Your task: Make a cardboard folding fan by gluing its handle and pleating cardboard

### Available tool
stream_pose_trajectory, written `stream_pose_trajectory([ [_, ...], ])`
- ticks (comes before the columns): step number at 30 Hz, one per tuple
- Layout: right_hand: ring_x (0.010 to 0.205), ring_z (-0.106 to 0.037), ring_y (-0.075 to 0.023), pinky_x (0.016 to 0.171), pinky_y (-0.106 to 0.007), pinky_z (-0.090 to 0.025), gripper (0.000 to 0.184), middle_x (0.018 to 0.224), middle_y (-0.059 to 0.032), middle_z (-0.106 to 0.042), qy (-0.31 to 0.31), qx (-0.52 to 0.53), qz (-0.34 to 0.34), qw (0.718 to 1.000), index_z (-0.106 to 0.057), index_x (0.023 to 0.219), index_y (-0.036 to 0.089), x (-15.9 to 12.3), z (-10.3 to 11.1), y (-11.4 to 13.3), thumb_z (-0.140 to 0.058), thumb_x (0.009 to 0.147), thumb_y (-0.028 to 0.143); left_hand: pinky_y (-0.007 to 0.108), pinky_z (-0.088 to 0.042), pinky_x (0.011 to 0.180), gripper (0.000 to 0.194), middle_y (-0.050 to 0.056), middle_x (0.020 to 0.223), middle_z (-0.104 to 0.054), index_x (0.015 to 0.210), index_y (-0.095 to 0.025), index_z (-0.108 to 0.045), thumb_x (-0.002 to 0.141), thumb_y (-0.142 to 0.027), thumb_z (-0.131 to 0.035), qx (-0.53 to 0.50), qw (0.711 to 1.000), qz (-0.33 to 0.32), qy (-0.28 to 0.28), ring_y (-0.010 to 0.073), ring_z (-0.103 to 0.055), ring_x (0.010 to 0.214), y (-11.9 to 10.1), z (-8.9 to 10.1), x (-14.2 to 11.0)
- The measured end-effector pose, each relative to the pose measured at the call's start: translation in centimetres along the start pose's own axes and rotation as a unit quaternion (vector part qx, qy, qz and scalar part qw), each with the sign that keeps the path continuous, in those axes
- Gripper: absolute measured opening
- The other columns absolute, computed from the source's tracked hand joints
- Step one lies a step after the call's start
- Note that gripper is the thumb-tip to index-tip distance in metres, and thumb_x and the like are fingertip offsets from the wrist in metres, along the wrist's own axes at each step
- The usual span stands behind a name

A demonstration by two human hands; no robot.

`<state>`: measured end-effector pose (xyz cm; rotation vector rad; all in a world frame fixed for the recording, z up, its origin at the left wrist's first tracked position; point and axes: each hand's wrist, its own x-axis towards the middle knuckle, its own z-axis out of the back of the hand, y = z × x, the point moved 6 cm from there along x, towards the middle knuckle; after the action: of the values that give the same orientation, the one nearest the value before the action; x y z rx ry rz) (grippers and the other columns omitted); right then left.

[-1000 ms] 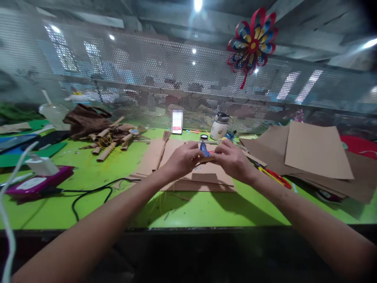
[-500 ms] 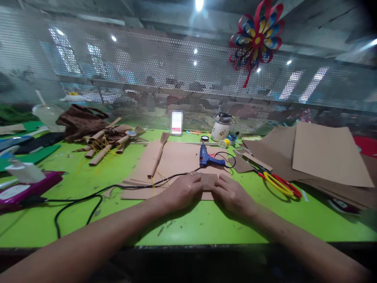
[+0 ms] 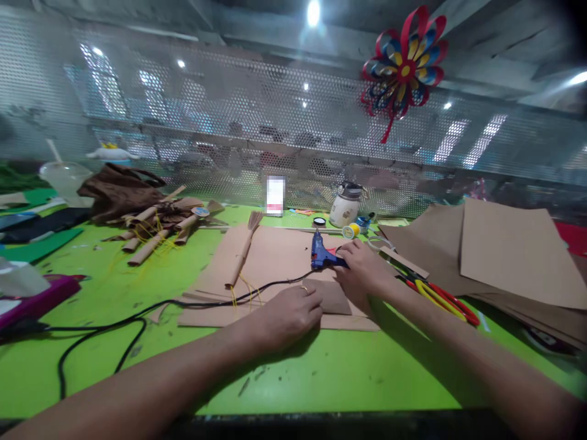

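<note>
Bright green covers the surface [image 3: 358,379], and behind it stands a gray wall [image 3: 220,110] full of little holes. Near the middle of the frame, the right hand [image 3: 364,266] has its fingers closed on the handle of a blue glue gun [image 3: 321,253]. The glue gun is above big sheets of light brown paper [image 3: 279,244]. Lower down, the left hand [image 3: 293,315] has curled fingers at the left side of a small brown piece [image 3: 337,297]; I cannot tell if it pinches it. One brown roll [image 3: 241,260] with a frayed top lies on the big sheets, left of the glue gun. More rolls [image 3: 149,247] with yellow strings sit in a pile at the left. Scissors [image 3: 444,302] with red and yellow handles lie to the right. A black cord [image 3: 169,301] runs across the lower left. Up high at the right hangs a colorful paper flower [image 3: 406,70].
</note>
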<state>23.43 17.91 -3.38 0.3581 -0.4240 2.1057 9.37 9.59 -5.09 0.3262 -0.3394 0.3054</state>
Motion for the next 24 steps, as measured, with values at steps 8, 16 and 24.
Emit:
stream_pose_trajectory([
  [8,0.091,-0.05,-0.0249,0.077,-0.034,-0.04,0.014,0.093,-0.0123,-0.062,0.031,-0.009,-0.02,0.999,-0.06,0.088,0.014,3.1,-3.3,1.1,-0.056,0.087,0.028,0.035,-0.044,0.071,0.016,0.008,0.077,-0.059,0.08,-0.012,-0.06,0.089,-0.014,-0.047,-0.018,1.0,0.007,-0.001,0.0201,-0.05,0.076,-0.1,0.2,-0.6],
  [16,0.095,-0.052,-0.0237,0.076,-0.032,-0.039,0.016,0.1,-0.0118,-0.061,0.009,0.026,-0.025,0.999,-0.063,0.097,0.014,8.5,-1.6,0.5,-0.057,0.087,0.025,0.032,-0.045,0.074,0.016,0.009,0.09,-0.061,0.094,-0.013,-0.061,0.089,-0.013,-0.046,-0.126,0.986,0.092,-0.059,0.0199,-0.052,0.086,1.5,-0.5,-1.1],
  [24,0.088,-0.054,-0.0244,0.07,-0.031,-0.038,0.02,0.09,-0.011,-0.064,0.033,0.016,-0.002,0.999,-0.068,0.09,0.015,12.3,-2.1,1.5,-0.058,0.086,0.032,0.031,-0.042,0.071,0.011,0.006,0.082,-0.057,0.078,-0.014,-0.056,0.086,-0.014,-0.049,-0.103,0.986,0.126,-0.021,0.0172,-0.047,0.076,2.3,-1.5,-0.9],
])
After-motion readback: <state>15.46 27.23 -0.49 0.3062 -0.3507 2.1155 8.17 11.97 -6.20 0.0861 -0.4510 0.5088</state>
